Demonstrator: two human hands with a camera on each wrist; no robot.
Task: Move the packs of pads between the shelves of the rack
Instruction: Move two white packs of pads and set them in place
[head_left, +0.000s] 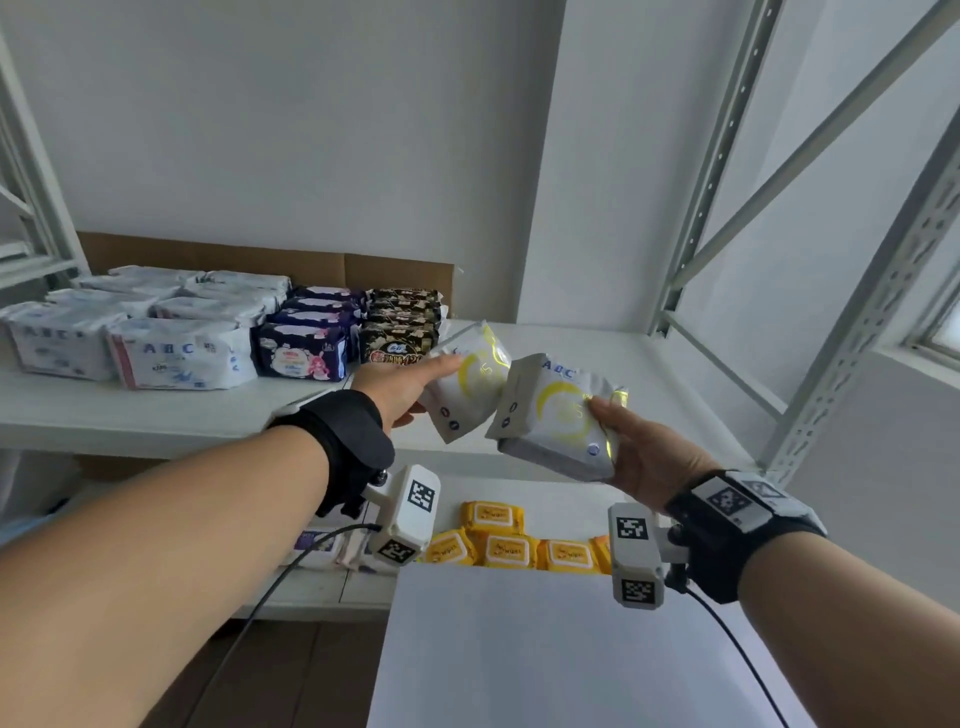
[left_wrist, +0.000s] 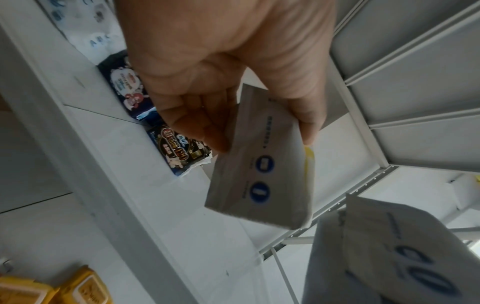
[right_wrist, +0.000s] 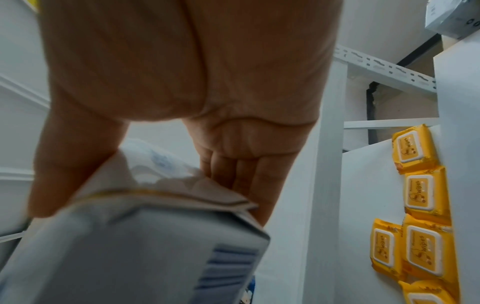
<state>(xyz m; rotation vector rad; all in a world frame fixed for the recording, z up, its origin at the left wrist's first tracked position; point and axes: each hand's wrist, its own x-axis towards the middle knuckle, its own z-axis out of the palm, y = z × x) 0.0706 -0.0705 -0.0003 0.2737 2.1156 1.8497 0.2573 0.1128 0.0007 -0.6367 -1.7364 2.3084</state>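
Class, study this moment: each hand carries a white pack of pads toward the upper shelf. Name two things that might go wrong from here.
1. The left hand grips its white pack only at one end, so it may slip out.
2. The two packs nearly touch corner to corner; the right hand could knock its own pack against the other.
3. The black pack sits near the shelf's front edge and might be nudged off during placing.

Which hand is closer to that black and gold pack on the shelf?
Left. The left hand, holding a white pack, sits just in front of the black and gold pack. The right hand, holding another white pack, is farther right and lower.
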